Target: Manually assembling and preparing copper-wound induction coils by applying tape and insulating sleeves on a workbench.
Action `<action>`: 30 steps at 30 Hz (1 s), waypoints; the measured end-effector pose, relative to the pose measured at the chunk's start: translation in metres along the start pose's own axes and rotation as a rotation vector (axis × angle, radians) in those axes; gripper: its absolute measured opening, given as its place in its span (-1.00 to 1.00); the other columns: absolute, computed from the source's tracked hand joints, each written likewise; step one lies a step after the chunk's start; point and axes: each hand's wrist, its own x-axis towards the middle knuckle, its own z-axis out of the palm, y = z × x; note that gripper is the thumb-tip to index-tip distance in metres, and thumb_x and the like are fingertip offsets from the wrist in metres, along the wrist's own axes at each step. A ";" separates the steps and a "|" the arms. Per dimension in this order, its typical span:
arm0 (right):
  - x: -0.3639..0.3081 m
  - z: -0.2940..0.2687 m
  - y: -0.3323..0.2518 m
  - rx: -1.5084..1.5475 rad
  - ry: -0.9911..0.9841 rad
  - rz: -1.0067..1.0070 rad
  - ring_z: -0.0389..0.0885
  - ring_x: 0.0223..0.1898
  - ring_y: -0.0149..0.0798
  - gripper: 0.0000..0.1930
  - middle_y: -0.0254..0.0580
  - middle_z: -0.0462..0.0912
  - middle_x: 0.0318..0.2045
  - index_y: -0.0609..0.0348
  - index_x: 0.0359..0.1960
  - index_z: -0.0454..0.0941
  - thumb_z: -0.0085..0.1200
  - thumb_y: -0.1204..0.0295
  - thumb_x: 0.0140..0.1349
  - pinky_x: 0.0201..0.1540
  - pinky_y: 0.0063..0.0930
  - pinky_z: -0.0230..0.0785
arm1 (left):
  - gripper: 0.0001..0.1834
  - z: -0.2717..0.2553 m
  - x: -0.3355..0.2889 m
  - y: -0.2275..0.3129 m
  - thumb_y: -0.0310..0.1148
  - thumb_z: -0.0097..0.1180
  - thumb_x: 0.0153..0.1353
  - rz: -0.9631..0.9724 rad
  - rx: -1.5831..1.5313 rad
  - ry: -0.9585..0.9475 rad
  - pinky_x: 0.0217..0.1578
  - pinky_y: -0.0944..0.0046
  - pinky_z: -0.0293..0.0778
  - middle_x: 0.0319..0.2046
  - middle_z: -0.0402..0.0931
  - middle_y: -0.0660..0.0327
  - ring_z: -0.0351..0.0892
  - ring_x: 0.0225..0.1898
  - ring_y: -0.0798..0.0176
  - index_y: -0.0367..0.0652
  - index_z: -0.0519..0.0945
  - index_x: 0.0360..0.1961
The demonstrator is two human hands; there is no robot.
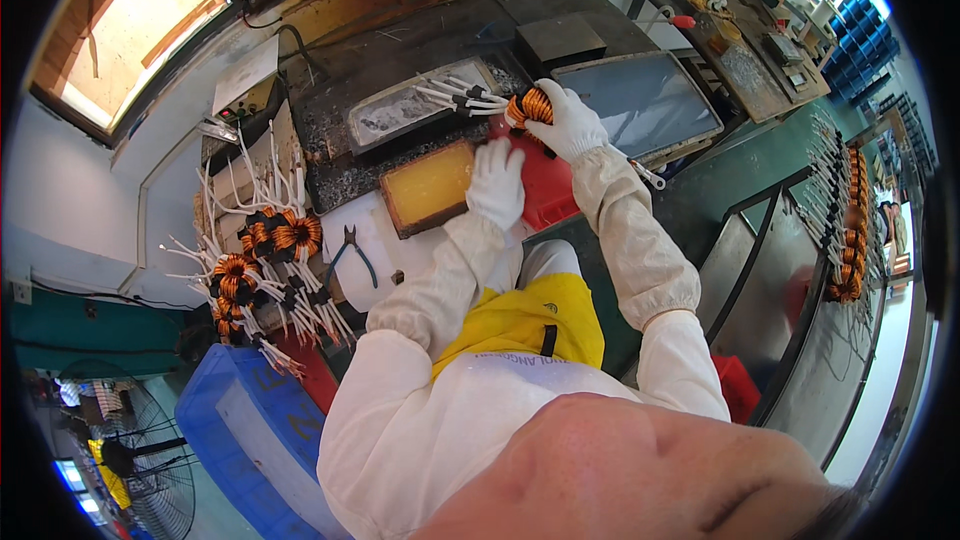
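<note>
- Yellow cloth, the apron [530, 325], sits nearest, between the person's two sleeved forearms.
- A blue crate [205, 390] stands at the left, its far end close below the pile of coils [236, 278], whose white leads crowd that side.
- Pliers [350, 240] lie with handles spread toward the person on a white sheet [345, 210], which shows on either side of them.
- The amber slab [430, 186] sits in a brown frame, its right edge just beside the left hand [497, 183].
- That gloved hand's grip is loose, fingers stretched forward; whether its fingertips touch the red plastic piece [550, 190] I cannot tell.
- The right hand [572, 123] has its grip clamped on a copper-wound coil [532, 107], beyond the left hand, its leads pointing left over the right end of a metal tray [372, 143].
- Only a narrow strip separates tray and slab.
- A grey framed panel [650, 105] borders the right hand.
- Dark worktop [390, 40] runs behind, toward the wall.
</note>
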 end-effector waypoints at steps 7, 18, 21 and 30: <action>-0.035 0.008 0.031 0.242 0.275 0.029 0.64 0.11 0.06 -0.31 0.03 0.62 0.06 0.02 0.29 0.44 0.45 0.29 0.11 0.16 -0.21 0.50 | -0.44 -0.011 -0.044 0.033 -0.43 0.23 0.02 0.152 -0.083 -0.180 0.33 -0.12 0.34 0.19 0.46 -0.07 0.43 0.25 -0.19 -0.26 0.53 0.12; -0.066 0.041 0.063 0.438 0.605 0.024 0.68 0.08 -0.19 -0.30 -0.05 0.66 0.08 0.17 0.27 0.46 0.49 0.48 0.06 0.19 -0.36 0.49 | -0.53 -0.009 -0.046 0.056 -0.40 0.10 0.13 0.065 0.041 -0.157 0.29 -0.03 0.44 0.17 0.52 -0.10 0.51 0.22 -0.16 -0.32 0.57 0.10; -0.071 0.050 0.071 0.498 0.658 0.038 0.68 0.06 -0.25 -0.32 -0.07 0.66 0.06 0.18 0.27 0.45 0.48 0.50 0.08 0.18 -0.38 0.50 | -0.52 -0.009 -0.045 0.057 -0.40 0.11 0.12 0.074 0.062 -0.153 0.25 -0.02 0.48 0.17 0.52 -0.10 0.52 0.21 -0.15 -0.32 0.58 0.09; -0.078 0.062 0.073 0.483 0.716 0.026 0.68 0.06 -0.12 -0.27 -0.01 0.63 0.06 0.16 0.28 0.41 0.51 0.47 0.05 0.15 -0.32 0.51 | -0.52 -0.008 -0.045 0.057 -0.41 0.11 0.10 0.091 0.108 -0.161 0.23 0.02 0.49 0.17 0.52 -0.09 0.51 0.22 -0.15 -0.31 0.58 0.09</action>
